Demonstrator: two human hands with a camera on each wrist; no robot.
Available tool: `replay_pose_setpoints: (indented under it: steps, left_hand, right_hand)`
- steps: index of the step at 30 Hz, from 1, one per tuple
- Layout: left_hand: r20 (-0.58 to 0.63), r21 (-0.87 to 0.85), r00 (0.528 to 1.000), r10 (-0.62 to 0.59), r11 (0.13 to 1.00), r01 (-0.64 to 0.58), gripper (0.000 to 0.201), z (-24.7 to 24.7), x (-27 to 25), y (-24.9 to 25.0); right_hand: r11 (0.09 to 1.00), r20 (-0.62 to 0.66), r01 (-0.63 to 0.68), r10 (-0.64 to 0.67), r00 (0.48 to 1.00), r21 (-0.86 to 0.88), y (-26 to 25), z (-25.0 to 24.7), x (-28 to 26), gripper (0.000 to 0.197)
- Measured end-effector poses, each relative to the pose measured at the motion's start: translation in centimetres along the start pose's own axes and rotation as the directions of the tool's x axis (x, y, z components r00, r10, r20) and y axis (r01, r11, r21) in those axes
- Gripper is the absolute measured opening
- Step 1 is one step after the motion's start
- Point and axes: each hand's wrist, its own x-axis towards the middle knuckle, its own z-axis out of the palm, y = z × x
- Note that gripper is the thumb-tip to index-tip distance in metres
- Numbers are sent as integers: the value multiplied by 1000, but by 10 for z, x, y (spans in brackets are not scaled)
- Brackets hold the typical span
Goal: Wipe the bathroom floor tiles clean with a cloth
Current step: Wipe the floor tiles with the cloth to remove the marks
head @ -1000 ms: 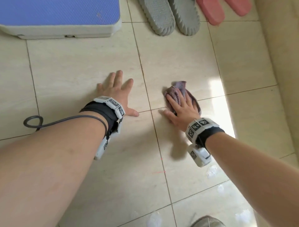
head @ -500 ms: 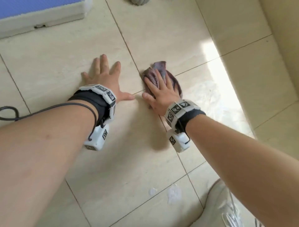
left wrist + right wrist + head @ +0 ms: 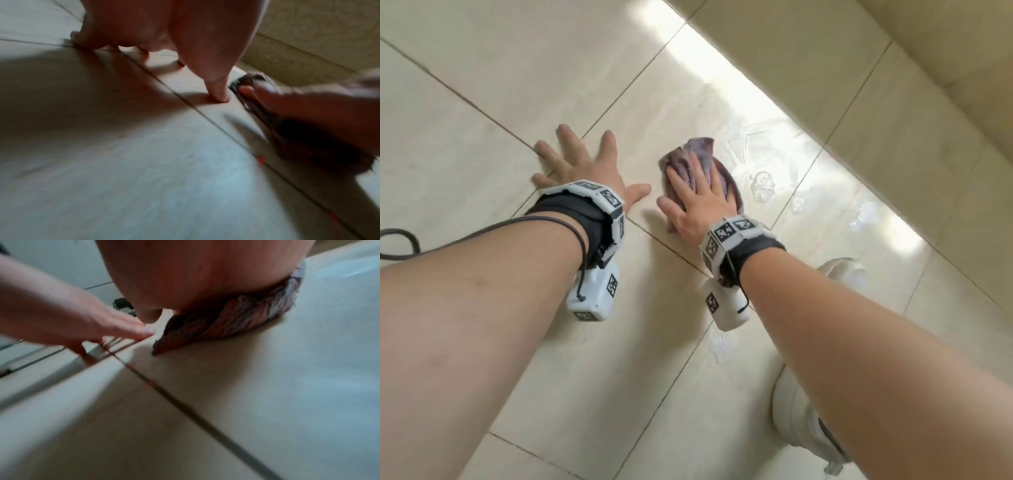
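Note:
A crumpled purple-grey cloth [image 3: 703,150] lies on the beige floor tiles [image 3: 482,85], and my right hand [image 3: 697,193] presses flat on it with straight fingers. The right wrist view shows the cloth [image 3: 236,321] bunched under my palm. My left hand [image 3: 582,164] rests flat on the tile just left of the cloth, fingers spread, holding nothing. In the left wrist view my left thumb touches the floor beside the cloth [image 3: 251,81]. Wet patches and foam [image 3: 763,185] sit on the tile right of the cloth.
A beige tiled wall [image 3: 893,102] runs along the right side, close beyond the wet patch. My white shoes [image 3: 801,425] stand at the lower right. A black cable [image 3: 400,240] loops on the floor at the left edge. A sunlit strip [image 3: 722,68] crosses the tiles.
My view has swung right: the blue mat and slippers have left the frame and the wall now fills the right. The right hand and cloth sit nearer the wet, foamy patch.

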Motion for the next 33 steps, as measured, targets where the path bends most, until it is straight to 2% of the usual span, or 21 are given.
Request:
replay_pose_setpoints:
  steps: [3,6,8,11,13,16,21,25,29,33]
  left_hand:
    - [48,45,997,61,997,-64,102,4,-8,30]
    - [82,77,992,91,992,-97,107,11,-10,53]
    - [94,104,991,92,989,-101,111,9,-6,59]
    - [119,132,990,77,987,-93,116,0,2,66]
    - [131,133,990,59,988,-77,118,-5,7,76]
    - [145,107,989,28,993,-44,119,-11,11,92]
    - [127,82,991,47,995,-57,119,-11,23,119]
    - [120,91,991,60,993,-71,118,-12,31,135]
    - [99,112,993,71,990,-82,119,-9,36,134]
    - [99,121,992,72,989,-84,120,-12,36,135]
  right_hand:
    - [995,5,-101,101,995,-9,48,-4,-21,62]
    - [971,-24,-237,238,971,41,84,-31,-4,64]
    - [954,-54,-283,290,956,102,88,-48,15,66]
    - [956,-70,-267,277,958,125,70,-51,29,70]
    - [981,-40,-176,179,983,82,66,-42,19,69]
    - [995,4,-100,100,995,22,94,-34,-4,64]
    - [962,-78,-274,272,959,-10,165,-66,10,65]
    - [931,-117,-357,363,924,71,163,-108,65,73]
    - [966,-116,-251,256,960,58,123,-119,92,75]
    - [998,-12,-61,60,998,-35,121,-89,53,69]
